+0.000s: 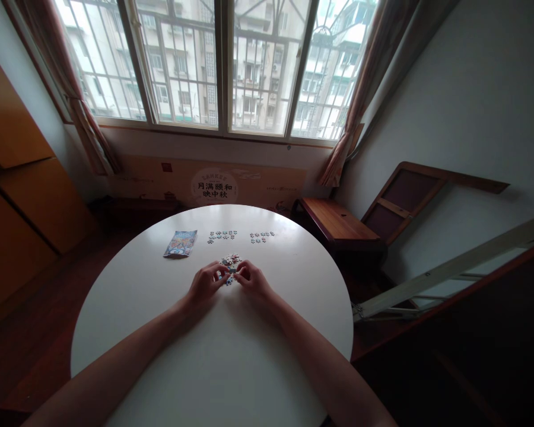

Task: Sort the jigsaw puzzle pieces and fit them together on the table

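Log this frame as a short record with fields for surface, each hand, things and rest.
surface: round white table
left hand: fingertips pinch a puzzle piece, close against the other hand
right hand: pinches the same puzzle piece from the opposite side
things: loose pile of pieces just beyond the fingers; farther back a laid-out group and a second group; picture card to their left
rest: wooden bench below the window

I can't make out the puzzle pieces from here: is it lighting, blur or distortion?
Head view: the window backlights everything, so the room edges fall dark; the wide lens bows the window frames; the puzzle pieces between the left hand and right hand look small and dim, not blurred; the white table shows soft sheen.
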### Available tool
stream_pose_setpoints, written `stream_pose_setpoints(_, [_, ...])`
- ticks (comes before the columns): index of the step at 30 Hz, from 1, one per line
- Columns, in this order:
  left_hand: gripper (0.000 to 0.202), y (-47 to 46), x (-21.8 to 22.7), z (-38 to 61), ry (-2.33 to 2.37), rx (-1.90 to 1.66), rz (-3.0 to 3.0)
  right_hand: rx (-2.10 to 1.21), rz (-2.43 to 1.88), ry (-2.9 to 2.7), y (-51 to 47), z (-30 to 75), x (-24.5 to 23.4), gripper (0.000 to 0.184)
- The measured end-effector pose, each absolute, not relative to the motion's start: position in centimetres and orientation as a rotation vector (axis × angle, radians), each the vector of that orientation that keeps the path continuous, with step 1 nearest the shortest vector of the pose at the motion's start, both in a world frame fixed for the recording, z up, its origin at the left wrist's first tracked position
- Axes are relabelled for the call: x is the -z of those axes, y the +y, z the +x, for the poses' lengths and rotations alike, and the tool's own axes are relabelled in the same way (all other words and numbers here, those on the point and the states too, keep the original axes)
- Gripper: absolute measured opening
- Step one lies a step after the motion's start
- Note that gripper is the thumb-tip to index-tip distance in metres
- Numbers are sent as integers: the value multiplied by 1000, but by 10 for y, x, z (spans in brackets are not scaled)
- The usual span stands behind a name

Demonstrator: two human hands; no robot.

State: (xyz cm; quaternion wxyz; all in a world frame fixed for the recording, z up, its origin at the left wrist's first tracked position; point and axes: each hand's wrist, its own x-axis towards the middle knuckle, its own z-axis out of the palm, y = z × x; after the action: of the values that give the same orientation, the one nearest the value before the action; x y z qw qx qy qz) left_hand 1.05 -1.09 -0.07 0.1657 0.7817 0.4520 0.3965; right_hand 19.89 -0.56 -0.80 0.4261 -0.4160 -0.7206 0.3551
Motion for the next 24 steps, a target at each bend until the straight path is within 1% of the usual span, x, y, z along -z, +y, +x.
stream_pose_setpoints(9, [20,-11,0,11,1278,-1135,2203,-897,-1048,-1812,-7,200,5,17])
stream_pose_setpoints(16, [24,-11,-1,11,1285,-1126,2226,-888,-1049,-1815,-8,199,2,17])
stream_pose_setpoints(24, [22,-9,2,11,1221,-1143,2193,-902,-1042,-1805,-7,200,5,17])
